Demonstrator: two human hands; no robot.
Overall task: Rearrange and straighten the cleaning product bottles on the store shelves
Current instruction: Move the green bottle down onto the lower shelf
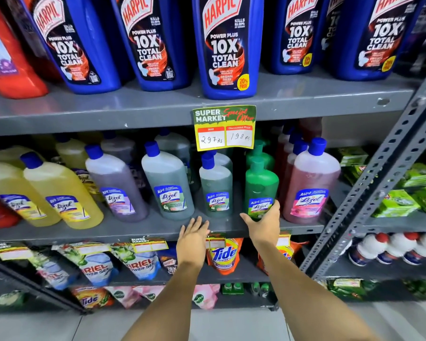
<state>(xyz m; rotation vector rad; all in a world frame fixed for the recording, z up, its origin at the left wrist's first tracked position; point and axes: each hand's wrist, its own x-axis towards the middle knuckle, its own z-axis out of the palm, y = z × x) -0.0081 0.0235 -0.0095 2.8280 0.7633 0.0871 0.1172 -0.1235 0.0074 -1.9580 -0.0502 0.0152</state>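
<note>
Cleaning product bottles fill the middle shelf (158, 230), and the green Lizol bottle (261, 190) near its front edge is the one being handled. It is clasped low down by the right hand (265, 223), the thumb on its left side and the fingers wrapped round the right of the label, and it stands roughly upright between the grey-green bottle (215, 190) and the pink bottle (310, 183). The left hand (193, 236) is held flat with fingers spread, empty, at the shelf lip just below the grey-green bottle (whether it touches the shelf cannot be told).

Progress is judged to be partial. The centre of the row seems fairly well ordered, labels facing forward. To the left, the purple bottle (116, 185) and the yellow bottles (59, 193) appear tilted, though some of that lean may be owed to the wide-angle lens. The blue Harpic bottles (228, 45) on the upper shelf sit at uneven depths, one pushed forward above the price tag (224, 127), so straightening there is judged still to be done.
</note>
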